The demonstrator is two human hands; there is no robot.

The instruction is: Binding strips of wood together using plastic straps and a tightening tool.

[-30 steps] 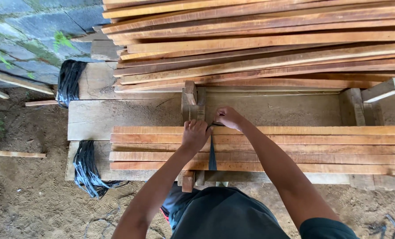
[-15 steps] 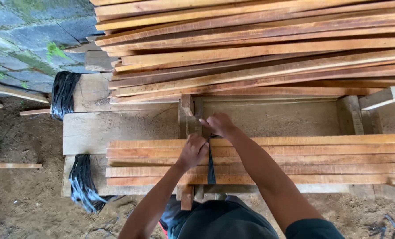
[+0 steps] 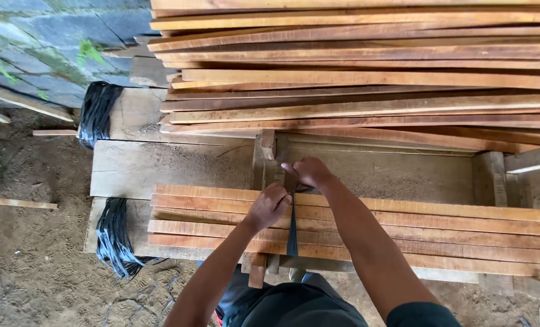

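Rough plank bench on a dirt floor

A low workbench (image 3: 161,166) of broad, dusty grey planks stands on bare earth (image 3: 34,272). A flat row of reddish wood slats (image 3: 433,233) lies along its near edge, and a taller heap of slats (image 3: 367,79) is piled on its far side. Two bundles of black strapping (image 3: 115,239) drape over its left end. A loose stick (image 3: 16,202) lies on the ground beside it.

No packages, labels, signs or screens show anywhere in the view.
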